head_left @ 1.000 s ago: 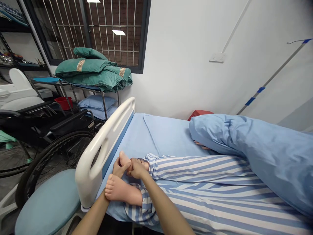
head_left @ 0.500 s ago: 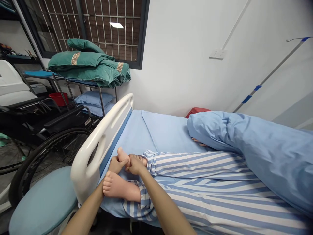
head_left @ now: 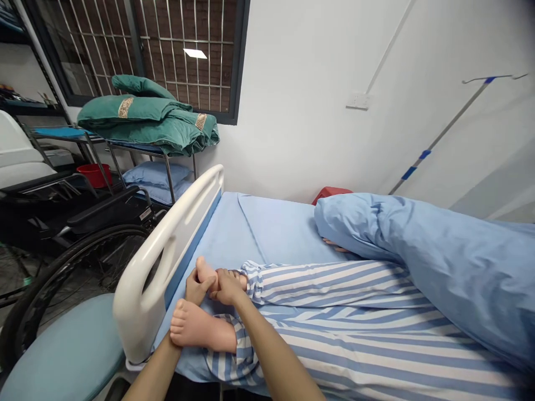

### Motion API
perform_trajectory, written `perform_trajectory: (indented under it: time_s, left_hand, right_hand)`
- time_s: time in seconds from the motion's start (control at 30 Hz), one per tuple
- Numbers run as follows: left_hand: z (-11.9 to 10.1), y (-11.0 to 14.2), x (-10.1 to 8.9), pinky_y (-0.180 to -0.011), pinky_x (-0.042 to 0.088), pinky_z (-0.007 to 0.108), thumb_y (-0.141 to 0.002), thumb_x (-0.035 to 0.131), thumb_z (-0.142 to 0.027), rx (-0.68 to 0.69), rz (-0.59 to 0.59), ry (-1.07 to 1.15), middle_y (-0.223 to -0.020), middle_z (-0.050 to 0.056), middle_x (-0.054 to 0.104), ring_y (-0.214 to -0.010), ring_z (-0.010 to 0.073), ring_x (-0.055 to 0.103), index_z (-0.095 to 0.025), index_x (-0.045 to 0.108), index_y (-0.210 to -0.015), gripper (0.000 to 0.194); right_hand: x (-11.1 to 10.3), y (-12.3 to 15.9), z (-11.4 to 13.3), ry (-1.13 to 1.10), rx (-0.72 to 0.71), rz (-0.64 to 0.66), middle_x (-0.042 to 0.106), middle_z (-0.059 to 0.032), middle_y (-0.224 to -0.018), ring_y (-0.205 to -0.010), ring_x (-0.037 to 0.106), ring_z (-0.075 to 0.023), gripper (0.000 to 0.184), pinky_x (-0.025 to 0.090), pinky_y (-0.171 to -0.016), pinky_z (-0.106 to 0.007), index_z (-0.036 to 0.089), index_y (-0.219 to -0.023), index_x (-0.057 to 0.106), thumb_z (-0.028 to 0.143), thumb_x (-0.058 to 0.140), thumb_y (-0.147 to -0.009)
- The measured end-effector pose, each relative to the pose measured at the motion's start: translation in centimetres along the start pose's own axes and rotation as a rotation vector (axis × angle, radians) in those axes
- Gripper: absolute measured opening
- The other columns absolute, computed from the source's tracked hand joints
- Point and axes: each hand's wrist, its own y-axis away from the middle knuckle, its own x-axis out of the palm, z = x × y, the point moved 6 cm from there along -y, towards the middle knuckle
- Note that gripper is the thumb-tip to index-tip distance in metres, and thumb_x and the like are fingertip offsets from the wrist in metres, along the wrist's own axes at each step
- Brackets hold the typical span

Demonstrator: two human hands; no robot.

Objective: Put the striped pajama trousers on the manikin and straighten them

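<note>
A person or lifelike patient figure lies on the bed in blue-and-white striped pyjama trousers (head_left: pixel 334 289), with two bare feet at the bed's left end. My left hand (head_left: pixel 198 287) and my right hand (head_left: pixel 228 287) both grip the farther foot (head_left: pixel 204 273) around its sole and instep, its toes pointing up. The nearer foot (head_left: pixel 194 326) lies on its side just below them, touching my left wrist. A blue quilt (head_left: pixel 418 250) hides the upper body, and a few fingers (head_left: pixel 334 244) show beneath its edge.
A white bed rail (head_left: pixel 167 262) runs beside the feet, with a teal padded seat (head_left: pixel 62 351) and a black wheelchair (head_left: pixel 75 223) beyond it. A metal rack holds green quilts (head_left: pixel 142 117) and blue pillows (head_left: pixel 156 178). A drip pole (head_left: pixel 438 133) leans along the wall.
The whole view has shifted slightly left in the picture as my head turned. Both hands keep the same hold on the farther foot, and the feet have not visibly moved.
</note>
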Motion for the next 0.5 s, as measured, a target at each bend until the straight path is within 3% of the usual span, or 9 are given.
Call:
perform_trajectory:
  time_s: [0.1, 0.27, 0.5]
  left_hand:
    - [0.7, -0.4, 0.8, -0.066, 0.05, 0.024, -0.071, 0.046, -0.044, 0.004, -0.065, 0.091, -0.098, 0.009, 0.063, -0.085, 0.0197, 0.058, -0.01, 0.047, -0.106, 0.049]
    - [1.4, -0.1, 0.8, -0.05, 0.045, 0.023, -0.066, 0.051, -0.048, -0.033, -0.06, 0.164, -0.067, 0.003, 0.063, -0.06, 0.0144, 0.055, -0.012, 0.055, -0.081, 0.039]
    - [-0.2, 0.2, -1.3, -0.052, 0.04, 0.023, -0.063, 0.054, -0.05, -0.033, 0.005, -0.029, -0.057, 0.003, 0.059, -0.061, 0.0153, 0.054, -0.011, 0.056, -0.062, 0.039]
  right_hand:
    - [0.0, -0.1, 0.0, -0.006, 0.009, 0.025, 0.054, -0.0093, -0.11, -0.103, 0.047, -0.028, 0.055, 0.028, -0.089, -0.039, 0.018, -0.104, 0.049, 0.044, 0.068, -0.06]
    - [0.0, -0.1, 0.0, 0.0, 0.014, 0.02, 0.054, -0.009, -0.111, -0.104, 0.047, -0.0273, 0.053, 0.028, -0.088, -0.038, 0.019, -0.105, 0.048, 0.043, 0.067, -0.062]
    - [0.0, 0.0, 0.1, 0.0, 0.01, 0.018, 0.053, -0.0098, -0.11, -0.104, 0.047, -0.0281, 0.055, 0.029, -0.088, -0.038, 0.017, -0.104, 0.049, 0.043, 0.069, -0.059]
